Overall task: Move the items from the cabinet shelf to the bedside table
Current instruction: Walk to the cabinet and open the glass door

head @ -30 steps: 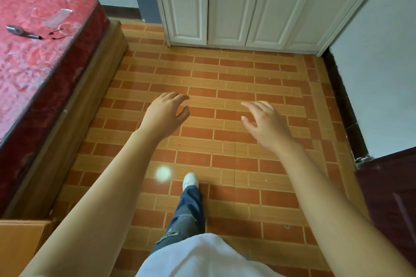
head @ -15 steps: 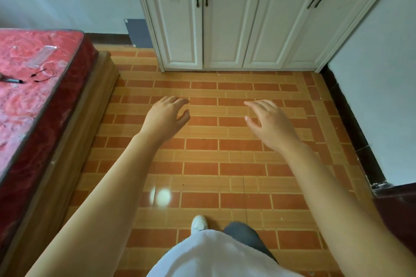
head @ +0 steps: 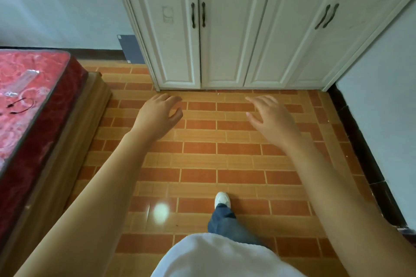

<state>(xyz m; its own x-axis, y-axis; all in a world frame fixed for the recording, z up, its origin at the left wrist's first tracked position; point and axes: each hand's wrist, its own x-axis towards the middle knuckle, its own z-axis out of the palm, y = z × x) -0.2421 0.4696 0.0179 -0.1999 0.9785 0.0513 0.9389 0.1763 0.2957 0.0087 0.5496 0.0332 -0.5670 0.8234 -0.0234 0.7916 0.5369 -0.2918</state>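
A white cabinet (head: 225, 36) with several closed panelled doors and dark handles (head: 198, 15) stands ahead against the wall. Its shelves and whatever they hold are hidden behind the doors. My left hand (head: 157, 117) and my right hand (head: 271, 118) are stretched out in front of me over the floor, both empty with loosely spread fingers, a short way from the cabinet's base. No bedside table is in view.
A bed with a red mattress (head: 29, 101) on a wooden frame (head: 74, 132) runs along the left. The floor is orange brick-pattern tile (head: 216, 162). A white wall with dark skirting (head: 369, 159) closes in on the right. My foot (head: 222, 199) is forward.
I have walked closer to the cabinet and the view has tilted up, so more of the doors and handles show. Both hands stay empty and outstretched.
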